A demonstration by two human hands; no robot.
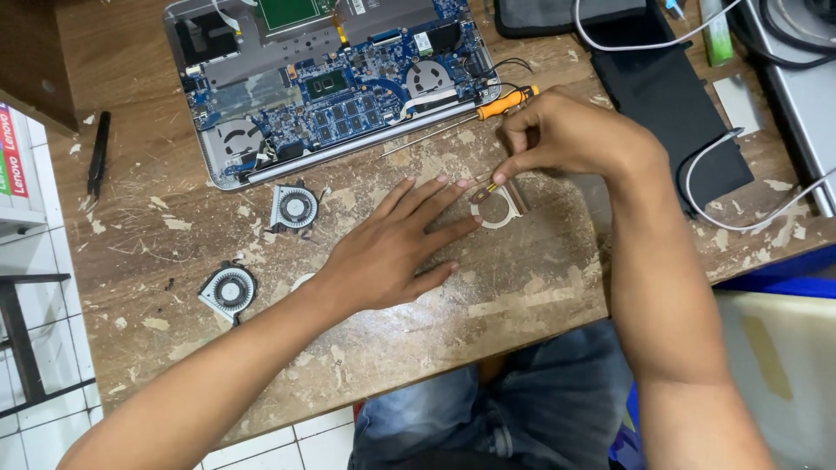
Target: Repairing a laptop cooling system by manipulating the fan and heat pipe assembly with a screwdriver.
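I had my left hand (396, 248) laid flat on the worn wooden worktop (522, 287), palm down and fingers spread wide, gripping nothing; its fingertips reached to the edge of the small fan housing (500, 209), a pale ring-shaped piece with a coppery fin block on its right side. That housing lay on the worktop just in front of the opened laptop (335, 83), between my two hands. My right hand (566, 135) was curled above it, thumb and forefinger pinched together on the shaft of the orange-handled screwdriver (502, 104), whose handle stuck out from the hand toward the laptop. I could not tell exactly where the tip met the housing, since my fingers covered it.

The laptop sat with its bottom cover off, its blue circuit board and one fitted fan showing. Two loose cooling fans lay to my left: one (294, 208) just below the laptop's front edge, the other (229, 291) nearer the worktop's edge, well apart from my hands. A black tool (98, 155) lay at the far left. A flat black pad (670, 104) with white cables (710, 183) across it lay to my right.
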